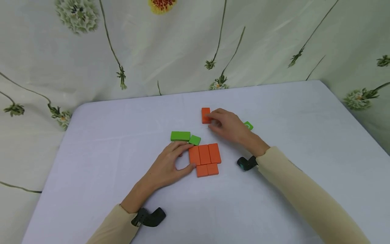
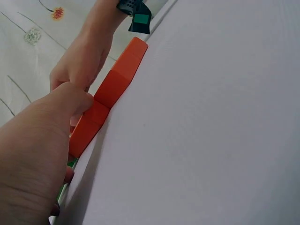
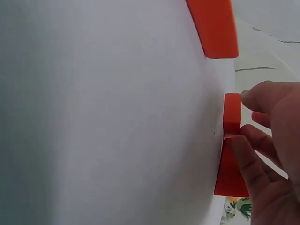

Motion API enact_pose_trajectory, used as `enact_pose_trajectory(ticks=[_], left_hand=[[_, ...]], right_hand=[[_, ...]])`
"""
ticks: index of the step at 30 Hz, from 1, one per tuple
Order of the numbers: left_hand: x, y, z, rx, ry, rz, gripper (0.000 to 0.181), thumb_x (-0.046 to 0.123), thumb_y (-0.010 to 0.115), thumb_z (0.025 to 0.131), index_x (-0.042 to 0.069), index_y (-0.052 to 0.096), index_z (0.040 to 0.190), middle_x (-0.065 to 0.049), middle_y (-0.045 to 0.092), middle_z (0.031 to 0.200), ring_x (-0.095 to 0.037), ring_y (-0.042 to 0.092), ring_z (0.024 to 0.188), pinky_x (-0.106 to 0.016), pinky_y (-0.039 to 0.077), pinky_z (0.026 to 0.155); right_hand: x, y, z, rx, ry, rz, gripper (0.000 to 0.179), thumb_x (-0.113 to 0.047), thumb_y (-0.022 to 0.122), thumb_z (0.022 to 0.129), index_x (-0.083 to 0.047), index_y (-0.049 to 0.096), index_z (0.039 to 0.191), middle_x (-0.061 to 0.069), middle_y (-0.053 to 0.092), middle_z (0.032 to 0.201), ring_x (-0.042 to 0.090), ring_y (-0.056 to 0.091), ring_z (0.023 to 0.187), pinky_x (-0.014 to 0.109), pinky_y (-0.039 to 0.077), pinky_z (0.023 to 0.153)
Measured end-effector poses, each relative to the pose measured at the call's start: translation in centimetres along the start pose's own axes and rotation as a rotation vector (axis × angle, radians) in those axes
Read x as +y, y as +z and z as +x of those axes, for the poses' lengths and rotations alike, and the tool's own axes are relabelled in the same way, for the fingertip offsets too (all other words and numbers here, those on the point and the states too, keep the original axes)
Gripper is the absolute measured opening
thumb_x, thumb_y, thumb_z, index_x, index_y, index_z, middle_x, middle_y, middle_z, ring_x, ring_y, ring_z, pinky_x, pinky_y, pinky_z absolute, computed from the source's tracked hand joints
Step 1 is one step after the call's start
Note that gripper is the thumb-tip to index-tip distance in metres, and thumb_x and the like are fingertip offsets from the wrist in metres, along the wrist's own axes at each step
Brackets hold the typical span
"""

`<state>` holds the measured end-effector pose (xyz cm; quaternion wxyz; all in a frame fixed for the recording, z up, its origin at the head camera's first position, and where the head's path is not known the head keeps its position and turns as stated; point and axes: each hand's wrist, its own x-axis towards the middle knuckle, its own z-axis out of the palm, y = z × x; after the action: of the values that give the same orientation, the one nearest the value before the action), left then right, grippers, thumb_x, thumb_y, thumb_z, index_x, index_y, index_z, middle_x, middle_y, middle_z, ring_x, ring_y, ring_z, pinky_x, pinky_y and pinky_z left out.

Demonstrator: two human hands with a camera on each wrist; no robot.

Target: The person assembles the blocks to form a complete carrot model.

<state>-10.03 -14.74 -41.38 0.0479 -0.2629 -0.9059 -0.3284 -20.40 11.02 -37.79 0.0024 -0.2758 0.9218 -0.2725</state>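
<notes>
Flat orange blocks (image 1: pixel 204 154) lie in a close group: three upright rectangles above two smaller pieces. My left hand (image 1: pixel 170 164) holds the leftmost rectangle, index finger at its far end and thumb at its near end. In the left wrist view the left thumb (image 2: pixel 82 101) lies against the orange blocks (image 2: pixel 117 82). Farther back, my right hand (image 1: pixel 226 125) is at a separate orange piece (image 1: pixel 206 115). The right wrist view shows two orange pieces end to end there; thumb and a finger pinch the smaller block (image 3: pixel 232 115), beside a larger one (image 3: pixel 230 173).
A long green block (image 1: pixel 180 136) and a small green block (image 1: pixel 195 140) lie just beyond the group. Another green block (image 1: pixel 248 125) with a white mark is partly behind the right wrist. A white cloth covers the table (image 1: pixel 289 118); a flower-patterned curtain (image 1: pixel 170 51) hangs behind it.
</notes>
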Motion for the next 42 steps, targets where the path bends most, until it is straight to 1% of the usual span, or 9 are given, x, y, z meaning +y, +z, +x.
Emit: enact_pose_trajectory(ticks=[2,5,14,16,20,23,35,38,42], left_hand=[[0.0,0.0,0.0,0.001,0.003,0.001,0.056,0.031,0.083,0.086,0.008,0.066,0.134,-0.006,0.06,0.136,-0.021,0.056,0.122,-0.042,0.052,0.098],[-0.1,0.0,0.0,0.003,0.007,-0.002,0.056,0.031,0.083,0.086,0.008,0.066,0.134,-0.005,0.06,0.136,-0.021,0.056,0.122,-0.042,0.052,0.098],[0.0,0.0,-0.1,0.004,0.003,-0.004,0.056,0.031,0.082,0.086,0.008,0.066,0.134,-0.005,0.06,0.136,-0.022,0.056,0.124,-0.043,0.051,0.101],[0.0,0.0,-0.2,0.002,0.001,-0.003,0.056,0.031,0.082,0.086,0.008,0.066,0.134,-0.005,0.06,0.136,-0.022,0.056,0.124,-0.043,0.051,0.101],[-0.1,-0.1,-0.2,0.005,-0.004,0.002,0.056,0.031,0.083,0.085,0.008,0.066,0.134,-0.006,0.06,0.135,-0.022,0.057,0.123,-0.043,0.052,0.1],[-0.1,-0.1,-0.1,0.007,-0.006,0.001,0.056,0.031,0.083,0.085,0.008,0.066,0.134,-0.006,0.06,0.135,-0.022,0.057,0.121,-0.043,0.053,0.099],[-0.1,0.0,-0.1,-0.007,-0.014,0.011,0.056,0.031,0.083,0.085,0.008,0.066,0.134,-0.006,0.06,0.136,-0.021,0.057,0.119,-0.041,0.054,0.095],[-0.1,0.0,0.0,-0.006,-0.014,0.012,0.056,0.03,0.083,0.085,0.008,0.066,0.134,-0.006,0.06,0.135,-0.02,0.057,0.116,-0.04,0.053,0.093],[-0.1,0.1,0.0,-0.008,-0.007,0.011,0.057,0.03,0.083,0.085,0.008,0.066,0.135,-0.006,0.06,0.135,-0.019,0.057,0.113,-0.04,0.053,0.092]], right_hand=[[-0.3,0.1,0.4,-0.025,0.012,-0.057,0.039,-0.018,0.068,0.099,-0.007,0.067,0.136,0.013,0.063,0.13,0.023,0.062,0.101,0.037,0.054,0.091],[-0.6,0.3,0.5,-0.013,0.036,-0.097,0.034,-0.021,0.07,0.098,-0.006,0.071,0.129,0.013,0.063,0.127,0.023,0.064,0.101,0.037,0.055,0.091],[-0.9,0.1,0.3,0.063,0.157,-0.102,0.02,-0.027,0.075,0.096,-0.008,0.074,0.103,0.007,0.069,0.107,0.021,0.064,0.093,0.036,0.054,0.084],[-0.8,0.1,0.3,0.069,0.178,-0.084,0.02,-0.026,0.076,0.095,-0.007,0.072,0.102,0.007,0.069,0.103,0.021,0.063,0.092,0.036,0.054,0.083],[-0.7,0.0,0.2,0.072,0.204,-0.073,0.024,-0.025,0.075,0.095,-0.006,0.072,0.11,0.007,0.072,0.101,0.021,0.065,0.092,0.037,0.055,0.084],[-0.7,-0.3,-0.1,0.071,0.21,-0.093,0.029,-0.026,0.074,0.095,-0.006,0.073,0.117,0.008,0.075,0.103,0.022,0.069,0.093,0.038,0.056,0.085],[-0.2,-1.3,-3.1,-0.005,0.158,-0.096,0.032,-0.021,0.077,0.092,-0.006,0.076,0.121,0.009,0.075,0.107,0.024,0.066,0.097,0.041,0.055,0.089],[-0.1,-1.3,-4.1,0.012,0.127,-0.083,0.033,-0.018,0.077,0.091,-0.007,0.076,0.122,0.009,0.075,0.109,0.025,0.067,0.098,0.042,0.055,0.09],[0.0,-1.2,-5.6,0.081,0.087,-0.012,0.032,-0.016,0.076,0.09,-0.008,0.077,0.121,0.008,0.075,0.11,0.024,0.068,0.099,0.045,0.053,0.093]])
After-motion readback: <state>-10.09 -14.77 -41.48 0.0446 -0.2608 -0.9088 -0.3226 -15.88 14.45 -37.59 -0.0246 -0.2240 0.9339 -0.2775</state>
